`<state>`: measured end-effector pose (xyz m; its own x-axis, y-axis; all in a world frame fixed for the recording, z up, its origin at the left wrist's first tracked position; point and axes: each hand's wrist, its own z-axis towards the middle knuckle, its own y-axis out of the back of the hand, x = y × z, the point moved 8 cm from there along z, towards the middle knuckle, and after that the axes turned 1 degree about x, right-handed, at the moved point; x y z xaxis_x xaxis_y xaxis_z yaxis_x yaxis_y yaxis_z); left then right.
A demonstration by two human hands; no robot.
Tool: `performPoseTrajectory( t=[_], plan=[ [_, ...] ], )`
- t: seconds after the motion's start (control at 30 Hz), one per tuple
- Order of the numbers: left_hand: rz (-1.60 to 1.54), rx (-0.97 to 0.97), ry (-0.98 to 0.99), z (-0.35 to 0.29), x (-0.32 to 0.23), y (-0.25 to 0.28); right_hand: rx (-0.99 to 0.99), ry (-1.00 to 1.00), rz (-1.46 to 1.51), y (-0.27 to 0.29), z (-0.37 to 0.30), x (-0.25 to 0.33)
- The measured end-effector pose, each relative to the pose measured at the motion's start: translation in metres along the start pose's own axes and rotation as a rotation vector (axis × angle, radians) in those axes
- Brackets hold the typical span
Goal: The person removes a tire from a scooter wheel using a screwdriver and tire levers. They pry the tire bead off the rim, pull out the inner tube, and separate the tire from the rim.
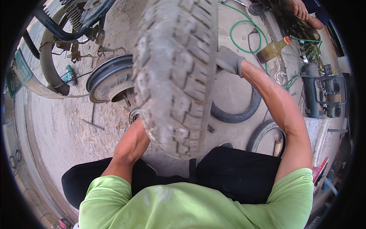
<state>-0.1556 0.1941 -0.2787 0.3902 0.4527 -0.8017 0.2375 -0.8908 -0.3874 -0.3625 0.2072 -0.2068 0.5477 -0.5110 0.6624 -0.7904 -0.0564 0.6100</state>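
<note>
A worn, dusty tire with a blocky tread stands upright in front of me, close to the camera. My right hand, in a grey glove, grips its right side near the top; the fingertips are partly hidden behind the rubber. My left forearm reaches behind the tire's lower left, and that hand is out of sight there, so its fingers do not show. Just left of the tire is a metal wheel rim with a hub part beside it, partly covered by the tire.
A motorcycle stands at the upper left. A T-shaped metal rod lies on the concrete. To the right are a dark rubber ring, another tire, a yellowish bottle, a green hose and a compressor. Another person's hand shows top right.
</note>
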Motion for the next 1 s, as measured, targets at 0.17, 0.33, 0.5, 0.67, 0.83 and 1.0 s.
performPoseTrajectory(
  t=[0.17,0.33,0.5,0.67,0.83,1.0],
  plan=[
    [-0.140,0.099,0.128,-0.030,-0.011,-0.002,0.019,0.068,-0.122,-0.007,-0.015,0.029],
    [0.220,0.044,0.073,-0.045,-0.030,-0.004,0.001,-0.199,0.097,-0.003,-0.048,0.057],
    [1.033,-0.175,0.005,-0.006,-0.053,-0.007,0.027,-0.258,0.055,-0.015,-0.069,0.039],
    [0.942,-0.607,-0.216,-0.027,-0.126,0.040,0.152,-0.044,-0.102,-0.046,-0.043,0.063],
    [0.784,-0.816,-0.375,-0.033,-0.171,0.066,0.325,-0.256,0.228,-0.072,-0.075,0.053],
    [0.707,-0.889,-0.391,-0.029,-0.151,0.112,0.456,-0.262,0.563,-0.120,-0.063,0.047]
  ],
)
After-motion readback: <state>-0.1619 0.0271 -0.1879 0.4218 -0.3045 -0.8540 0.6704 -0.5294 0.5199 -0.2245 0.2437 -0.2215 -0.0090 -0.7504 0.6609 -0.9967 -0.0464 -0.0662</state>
